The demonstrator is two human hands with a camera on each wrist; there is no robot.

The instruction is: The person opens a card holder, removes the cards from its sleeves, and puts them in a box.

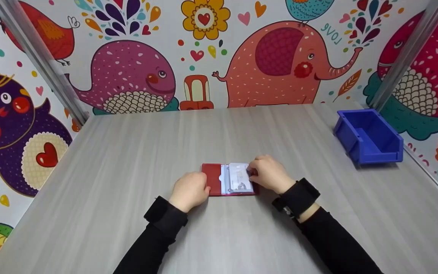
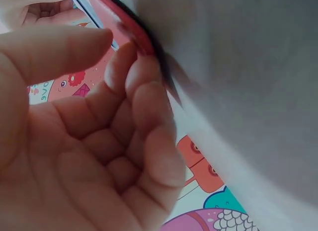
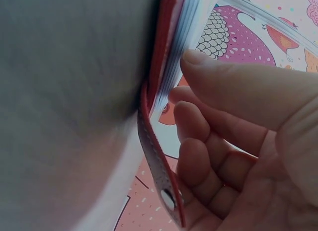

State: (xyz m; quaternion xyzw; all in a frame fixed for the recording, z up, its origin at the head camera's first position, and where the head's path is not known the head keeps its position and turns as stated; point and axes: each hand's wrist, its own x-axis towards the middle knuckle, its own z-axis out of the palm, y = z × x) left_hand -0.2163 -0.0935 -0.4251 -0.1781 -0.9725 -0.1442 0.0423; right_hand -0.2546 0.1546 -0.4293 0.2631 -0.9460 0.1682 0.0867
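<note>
A red card holder (image 1: 213, 179) lies opened out on the table, its clear sleeves (image 1: 224, 186) stacked on the right half. A pale card (image 1: 240, 179) with printed letters and a grey picture shows in the top sleeve. My left hand (image 1: 190, 190) pinches the left edge of the red cover (image 2: 131, 30) between thumb and curled fingers. At the right side, my right hand (image 1: 272, 173) has its thumb and forefinger at the outer edge of the sleeves (image 3: 181, 42). A red strap (image 3: 156, 156) with a metal snap hangs beside its fingers in the right wrist view.
A blue open bin (image 1: 371, 139) stands at the table's back right, close to the side wall. Printed cartoon panels (image 1: 200, 57) close off the back and sides of the grey wood-grain table (image 1: 135, 152). Metal posts (image 1: 44, 61) rise at the back corners.
</note>
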